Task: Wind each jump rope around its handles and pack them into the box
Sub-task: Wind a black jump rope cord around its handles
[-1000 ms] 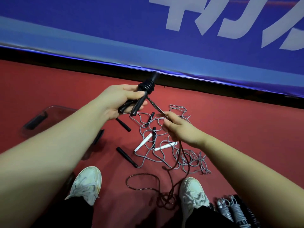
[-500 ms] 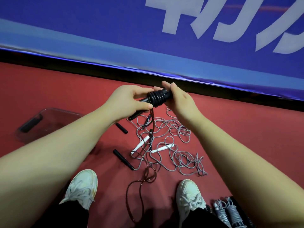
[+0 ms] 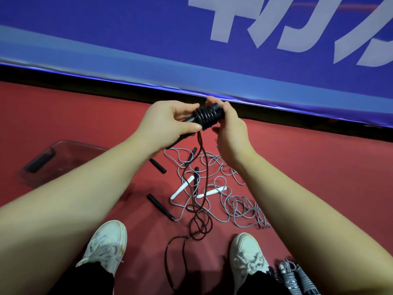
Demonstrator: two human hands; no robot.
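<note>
Red matte flooring [image 3: 308, 171] fills the lower view. Behind it, at twelve o'clock, runs a glossy blue banner [image 3: 127, 39] whose large pale lettering is cut off by the top edge.

Just above centre we see the left hand [image 3: 170, 122] gripping a pair of black handles [image 3: 218, 109], thumb and fingers curled round their smooth near end. Tight, ribbed coils of the dark rope [image 3: 206, 119] wrap the middle. The right hand [image 3: 231, 128] curls its fingers over the far end, thumb below. We cannot tell whether it also pinches the cord, since the palm hides that side. The rope's glossy free length drops toward six o'clock and loops on the floor between two white laced shoes [image 3: 106, 243].

At five o'clock from the hands lies a tangle of thin grey ropes [image 3: 240, 209], with two white handles [image 3: 182, 187] and several loose black grips [image 3: 160, 206] among it. At nine o'clock the clear plastic box [image 3: 70, 152] sits partly behind the left forearm, and something dark inside it is hard to make out. Near the bottom edge at five o'clock, wound grey bundles [image 3: 290, 277] are cropped.
</note>
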